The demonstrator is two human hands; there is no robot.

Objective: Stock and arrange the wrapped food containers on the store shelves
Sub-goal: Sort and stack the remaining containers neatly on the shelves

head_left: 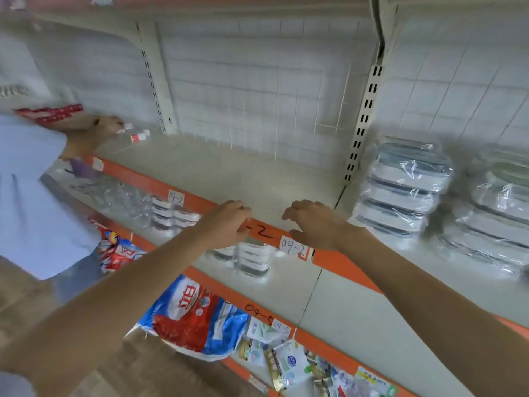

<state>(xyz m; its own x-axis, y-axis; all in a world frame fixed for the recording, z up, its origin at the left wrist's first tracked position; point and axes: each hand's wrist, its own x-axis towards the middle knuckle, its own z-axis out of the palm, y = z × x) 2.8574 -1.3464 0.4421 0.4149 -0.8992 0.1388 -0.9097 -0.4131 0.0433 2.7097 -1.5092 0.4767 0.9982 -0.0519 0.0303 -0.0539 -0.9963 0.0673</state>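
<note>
Two bare forearms are seen reaching toward the orange front edge (pixel 160 186) of a cream shelf (pixel 229 170). The left hand (pixel 227 223) is held at the edge with its fingers curled downward over the strip; whether anything is held inside this grip cannot be told. The right hand (pixel 313 224) is held just beside it, palm down, fingers loosely spread and relaxed, with nothing in its grip. A white label (pixel 293 247) marked "04-2" is seen on the edge directly below the right hand.

The wrapped containers are found in three places, all apart from both hands. A tall stack (pixel 400 190), in clear film, stands on the neighbouring shelf bay well to the right of the right hand, and a second stack (pixel 492 213), blurred, stands beside it farther right. Smaller wrapped stacks (pixel 253 260) are seen on the shelf below, under and slightly behind the two hands, with another group (pixel 171 214) farther left on that same lower shelf.

A wire grid (pixel 257 90) forms the back of the shelf. At the far left a second person's hand (pixel 91 133) is placed on the shelf near a small red-and-white box (pixel 140 136). A red, white and blue bag (pixel 197 316) hangs from a lower shelf, with small packets (pixel 286 365) below it
</note>
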